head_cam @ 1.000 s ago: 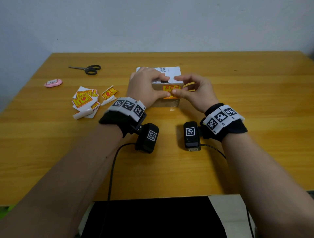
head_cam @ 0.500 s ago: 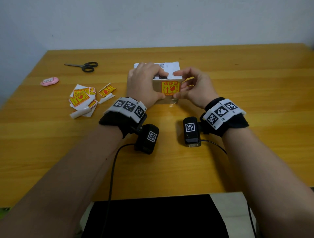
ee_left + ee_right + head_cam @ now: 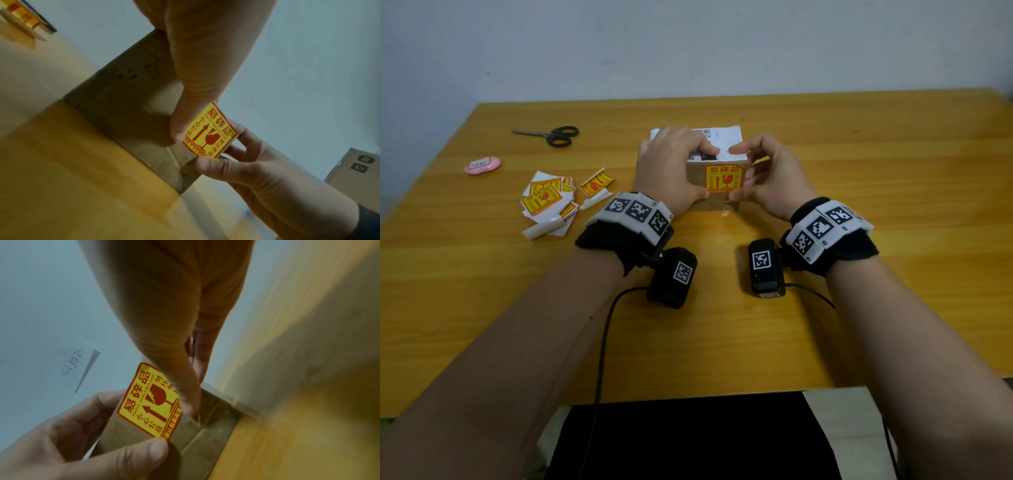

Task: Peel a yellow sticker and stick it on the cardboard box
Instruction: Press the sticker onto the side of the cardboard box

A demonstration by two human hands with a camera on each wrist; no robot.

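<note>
A small cardboard box [image 3: 717, 204] stands mid-table. A yellow sticker [image 3: 723, 178] with red print lies flat on its near face. My left hand [image 3: 674, 171] grips the box from the left, fingers over the top and thumb at the sticker's lower left corner. My right hand [image 3: 770, 178] grips it from the right, index finger on top and thumb at the lower right corner. The left wrist view shows the sticker [image 3: 209, 131] between my left thumb [image 3: 185, 113] and the right hand [image 3: 246, 162]. The right wrist view shows the sticker [image 3: 150, 402] with the left hand [image 3: 82, 426] below it.
A pile of yellow stickers and white backing paper [image 3: 548, 202] lies left of the box. Black scissors [image 3: 551, 134] and a pink oval item [image 3: 482, 165] lie at the far left. A white shipping label [image 3: 726, 137] covers the box top. Another cardboard box [image 3: 357, 167] stands off to the right.
Both thumbs have slid from the sticker's middle out and down to its lower corners, so the whole sticker now shows. The box has stayed in place.
</note>
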